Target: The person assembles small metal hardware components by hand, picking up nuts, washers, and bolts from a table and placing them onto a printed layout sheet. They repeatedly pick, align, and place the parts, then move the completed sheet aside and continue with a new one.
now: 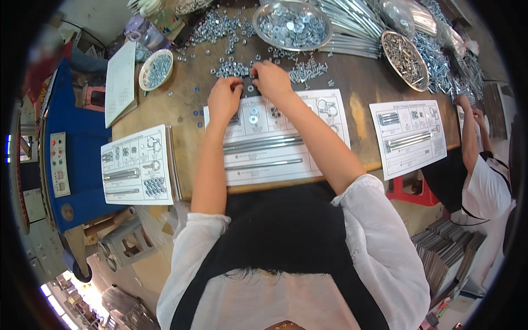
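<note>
My left hand is curled, fingertips pinched together at the near edge of a small pile of metal nuts. Just right of it, my right hand reaches into the same pile with bent, closed fingers. What either hand pinches is too small or hidden to make out. A loose nut lies between the two hands. Under my forearms is a printed card picturing hardware, partly covered by my arms. Long metal rods lie across it, with washers and dark nuts above them.
A steel bowl of washers stands at the back, beside scattered screws and bundled rods. A bowl of bolts is farther right. At left are a dish of screws and stacked cards. A co-worker works at right.
</note>
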{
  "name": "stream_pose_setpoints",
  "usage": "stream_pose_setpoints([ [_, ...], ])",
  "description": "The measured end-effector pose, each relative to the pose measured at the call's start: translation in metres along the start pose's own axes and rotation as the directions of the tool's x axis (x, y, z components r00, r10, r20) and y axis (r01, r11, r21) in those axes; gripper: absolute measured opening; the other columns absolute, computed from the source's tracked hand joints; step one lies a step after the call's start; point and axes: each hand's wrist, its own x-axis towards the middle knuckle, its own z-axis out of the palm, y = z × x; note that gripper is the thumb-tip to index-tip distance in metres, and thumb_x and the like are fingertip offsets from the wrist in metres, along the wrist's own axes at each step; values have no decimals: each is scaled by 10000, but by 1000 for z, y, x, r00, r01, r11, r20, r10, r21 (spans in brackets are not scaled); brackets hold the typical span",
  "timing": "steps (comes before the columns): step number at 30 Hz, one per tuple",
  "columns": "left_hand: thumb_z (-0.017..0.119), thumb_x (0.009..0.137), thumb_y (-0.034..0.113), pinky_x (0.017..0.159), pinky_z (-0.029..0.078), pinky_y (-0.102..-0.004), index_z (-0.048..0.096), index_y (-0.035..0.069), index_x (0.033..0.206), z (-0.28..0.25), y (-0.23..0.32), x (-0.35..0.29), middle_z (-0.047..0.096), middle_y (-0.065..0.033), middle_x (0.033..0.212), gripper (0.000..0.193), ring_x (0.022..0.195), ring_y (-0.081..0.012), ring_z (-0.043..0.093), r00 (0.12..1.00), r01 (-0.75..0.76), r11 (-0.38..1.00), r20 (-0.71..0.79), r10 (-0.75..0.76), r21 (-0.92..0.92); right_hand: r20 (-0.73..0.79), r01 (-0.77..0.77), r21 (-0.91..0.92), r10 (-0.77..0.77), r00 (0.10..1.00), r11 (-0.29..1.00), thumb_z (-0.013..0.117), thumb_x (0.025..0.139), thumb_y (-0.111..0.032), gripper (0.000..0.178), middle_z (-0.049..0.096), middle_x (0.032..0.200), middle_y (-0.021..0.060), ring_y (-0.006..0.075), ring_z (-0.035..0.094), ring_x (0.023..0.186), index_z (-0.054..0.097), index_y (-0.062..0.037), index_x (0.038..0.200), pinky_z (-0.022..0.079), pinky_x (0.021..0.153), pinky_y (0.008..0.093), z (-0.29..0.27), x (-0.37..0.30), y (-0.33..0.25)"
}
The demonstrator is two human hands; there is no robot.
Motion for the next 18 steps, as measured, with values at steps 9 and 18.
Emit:
stream_pose_setpoints([
  [9,754,843,180,801,521,-401,738,68,1001,-12,-19,7,645,-122,1000,194,906,-308,664,994,52,996,-95,-59,-70,134,-42,45,36,990,998,770,792,-162,276,697,1004,114,329,694,936,648,-98,1031,560,769,445,3,6,-18],
  [18,763,828,137,766,528,-378,733,49,974,-21,-33,7,642,-107,904,173,832,-273,665,985,132,956,-76,-157,-261,147,-68,93,54,988,993,785,767,-163,278,701,968,94,315,690,923,657,-108,1007,552,769,436,3,15,-11],
])
